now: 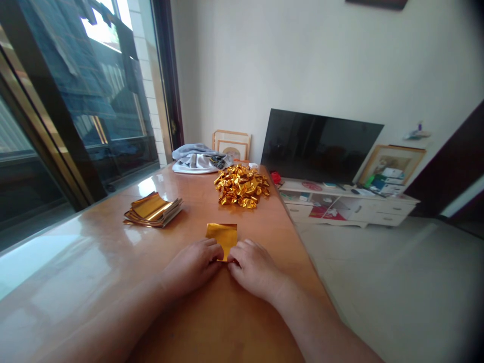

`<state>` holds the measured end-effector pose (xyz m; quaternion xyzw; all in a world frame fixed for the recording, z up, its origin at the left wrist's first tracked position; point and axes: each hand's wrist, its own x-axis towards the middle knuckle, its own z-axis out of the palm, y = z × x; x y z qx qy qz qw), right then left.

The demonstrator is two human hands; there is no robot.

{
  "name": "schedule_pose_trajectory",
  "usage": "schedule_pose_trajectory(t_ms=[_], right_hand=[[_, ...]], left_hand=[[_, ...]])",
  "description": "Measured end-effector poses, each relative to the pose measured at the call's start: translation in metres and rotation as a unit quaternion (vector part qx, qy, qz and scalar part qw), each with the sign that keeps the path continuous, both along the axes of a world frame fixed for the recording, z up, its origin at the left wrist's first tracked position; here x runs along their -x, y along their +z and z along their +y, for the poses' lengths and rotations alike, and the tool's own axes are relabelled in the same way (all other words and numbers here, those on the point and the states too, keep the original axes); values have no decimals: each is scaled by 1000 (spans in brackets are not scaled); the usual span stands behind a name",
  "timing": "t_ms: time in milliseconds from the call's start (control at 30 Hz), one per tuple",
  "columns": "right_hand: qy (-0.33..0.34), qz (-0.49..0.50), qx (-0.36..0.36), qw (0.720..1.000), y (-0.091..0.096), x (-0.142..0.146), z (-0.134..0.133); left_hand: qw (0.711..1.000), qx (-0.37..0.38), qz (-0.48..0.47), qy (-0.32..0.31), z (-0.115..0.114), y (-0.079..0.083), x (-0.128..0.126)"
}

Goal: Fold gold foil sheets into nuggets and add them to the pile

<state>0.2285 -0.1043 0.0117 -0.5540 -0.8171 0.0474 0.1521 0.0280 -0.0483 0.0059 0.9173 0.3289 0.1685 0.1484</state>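
A square of gold foil paper lies on the wooden table, its near edge folded or pinched between my hands. My left hand holds that edge from the left, and my right hand grips it from the right. Farther up the table sits a heap of crumpled or folded gold foil pieces. To the left of the heap lies a loose stack of gold foil sheets. Neither hand touches the heap or the stack.
A grey and white cloth and a framed picture stand at the table's far end. Dark glass sliding doors run along the left. Past the right table edge, the tiled floor leads to a low white cabinet holding a television.
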Motion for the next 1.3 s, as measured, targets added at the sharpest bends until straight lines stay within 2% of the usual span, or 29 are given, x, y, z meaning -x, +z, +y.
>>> schedule_pose_trajectory(t_ms=[167,300,500,833,1300], right_hand=[[-8,24,16,1000,-1,-2,1],[-20,63,40,997,-4,-5,4],[-66,110,57,990,-11,-7,11],[-130,113,51,984,-19,-6,19],[-147,113,69,980,-24,-9,22]], left_hand=[[997,71,8,15,6,8,15],[995,97,12,33,9,15,25],[992,105,20,66,14,15,30],[983,99,45,149,18,12,27],[984,103,55,139,23,4,30]])
